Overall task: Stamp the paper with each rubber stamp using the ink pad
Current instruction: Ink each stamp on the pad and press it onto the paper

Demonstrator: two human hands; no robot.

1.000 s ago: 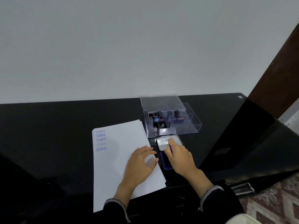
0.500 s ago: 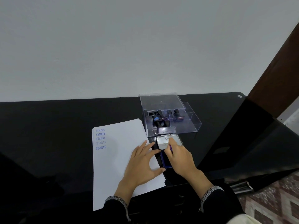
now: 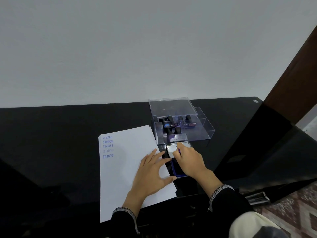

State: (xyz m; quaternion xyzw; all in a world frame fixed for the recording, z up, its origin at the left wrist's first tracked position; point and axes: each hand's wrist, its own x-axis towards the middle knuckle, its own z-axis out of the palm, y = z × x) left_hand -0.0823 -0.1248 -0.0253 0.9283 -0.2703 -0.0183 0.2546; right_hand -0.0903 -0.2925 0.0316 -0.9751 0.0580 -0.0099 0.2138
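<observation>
A white paper sheet (image 3: 127,162) lies on the black table, with several blue "SAMPLE" prints (image 3: 107,146) down its upper left. To its right sits the ink pad (image 3: 175,170), blue, with its silver lid (image 3: 170,149) folded open behind it. My right hand (image 3: 189,162) covers the pad, and its thumb and index finger pinch the lid; a purple sliver shows between them. My left hand (image 3: 151,172) rests flat on the paper, fingers spread, with fingertip and thumb at the pad's left edge. Black-handled rubber stamps (image 3: 171,124) lie in a clear box.
The clear plastic box (image 3: 197,133) stands just behind the ink pad, its lid (image 3: 171,107) leaning at the back. The black table (image 3: 60,134) reaches to the white wall. A dark glossy surface (image 3: 265,148) slopes away on the right, beside a wooden door frame.
My left hand has spread its fingers and slid right until they reach the ink pad's edge. My right index finger has stretched onto the lid's far edge.
</observation>
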